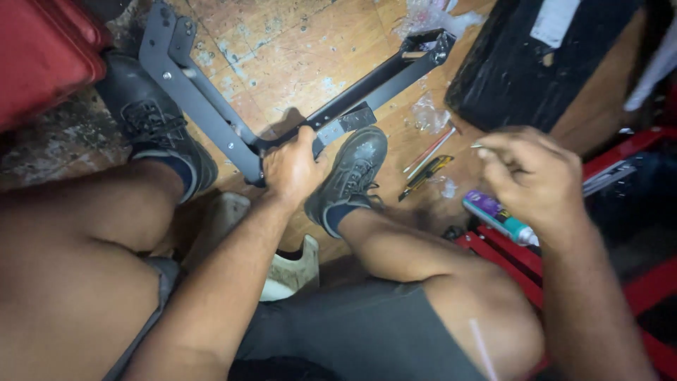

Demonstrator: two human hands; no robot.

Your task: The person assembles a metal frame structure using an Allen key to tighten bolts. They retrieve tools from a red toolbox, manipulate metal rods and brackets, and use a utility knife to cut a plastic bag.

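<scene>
While gripped, bracket [211, 106] V-shaped, corner nearest.

We see a worn wooden floor [296, 49], its orange-brown boards scuffed and flecked with pale patches. On it, just past our left hand [293, 169], lies a dark metal frame [211, 113], bent into an angle, and the hand is closed around its corner. Just right of that hand a grey shoe [352, 173] stands on the boards; a second shoe [151, 123] stands to its left, under the frame's longer bar. Between the two hands lie a yellow-and-black utility knife [425, 175] and thin rods [430, 149], with scraps of clear plastic [430, 114] just beyond them. Below our right hand [525, 176] rests a purple-and-teal tube [497, 217].
</scene>
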